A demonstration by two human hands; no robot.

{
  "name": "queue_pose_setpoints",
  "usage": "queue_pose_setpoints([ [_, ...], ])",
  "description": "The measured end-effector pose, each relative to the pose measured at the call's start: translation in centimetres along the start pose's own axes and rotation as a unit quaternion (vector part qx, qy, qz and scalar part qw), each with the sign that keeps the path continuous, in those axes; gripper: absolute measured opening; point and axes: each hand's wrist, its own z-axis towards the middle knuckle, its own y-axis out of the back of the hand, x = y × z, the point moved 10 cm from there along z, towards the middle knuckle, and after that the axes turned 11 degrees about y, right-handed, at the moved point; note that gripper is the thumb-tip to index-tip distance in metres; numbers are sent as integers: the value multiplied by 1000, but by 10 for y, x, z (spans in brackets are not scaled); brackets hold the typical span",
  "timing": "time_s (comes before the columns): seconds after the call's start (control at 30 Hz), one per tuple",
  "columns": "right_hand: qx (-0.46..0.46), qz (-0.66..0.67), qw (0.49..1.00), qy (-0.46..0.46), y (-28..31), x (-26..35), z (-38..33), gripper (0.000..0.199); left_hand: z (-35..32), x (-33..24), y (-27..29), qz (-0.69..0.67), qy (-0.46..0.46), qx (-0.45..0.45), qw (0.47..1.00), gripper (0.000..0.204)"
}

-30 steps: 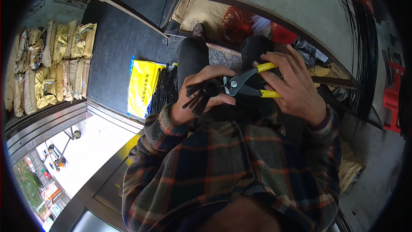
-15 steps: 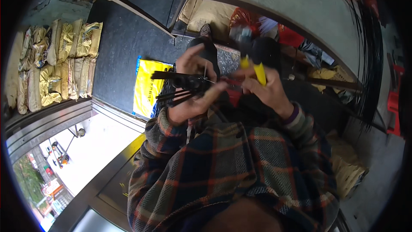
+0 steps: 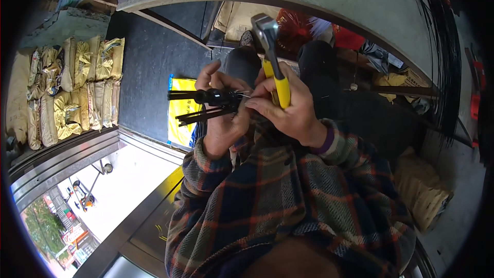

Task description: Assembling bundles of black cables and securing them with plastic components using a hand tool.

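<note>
My left hand is closed around a black bundle of rounded parts, with several dark thin rods sticking out to the left. A thin, light wire runs from the bundle's right end. At that wire the thumb and fingers of my right hand are pinched, close to my left hand. My right hand also grips a pair of pliers with yellow handles, its metal head pointing up and away. The pliers' jaws touch nothing. Both hands are above my lap.
A grey bench top curves across the far side. Long black wires hang at the right. Stacked brown sacks lie at the left. A yellow package is on the dark floor. A paper sack stands lower right.
The pliers, blurred before, now stand still and upright. My right hand has moved left and come up to the wire beside the bundle. My left hand keeps its hold.
</note>
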Motion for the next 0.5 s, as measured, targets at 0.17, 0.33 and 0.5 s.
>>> queue_pose_setpoints([
  [0.17, 42, -138, 987, 76, 16, 28, 23, 21, 4, -11, -18, 157, -10, 74, 985, 65],
  [0.33, 224, 187, 903, -314, -25, -78, -9, 15, 5, -7, -20, -69, 42, 171, 982, 66],
  [0.5, 211, -237, 943, 98, 25, -18, 13, 23, 11, -5, -6, -130, 111, 128, 977, 69],
])
